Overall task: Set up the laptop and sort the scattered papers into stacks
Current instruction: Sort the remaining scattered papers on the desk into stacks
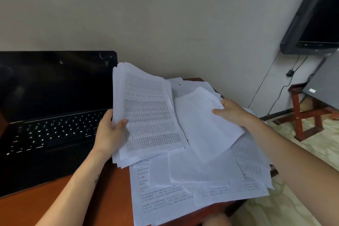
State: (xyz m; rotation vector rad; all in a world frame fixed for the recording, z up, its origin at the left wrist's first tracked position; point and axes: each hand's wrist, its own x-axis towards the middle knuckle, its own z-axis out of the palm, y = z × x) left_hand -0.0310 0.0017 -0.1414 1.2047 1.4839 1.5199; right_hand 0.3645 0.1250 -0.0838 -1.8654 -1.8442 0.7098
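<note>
Wooden table [27, 207] with laptop [45, 115], scattered papers [183, 180]
</note>
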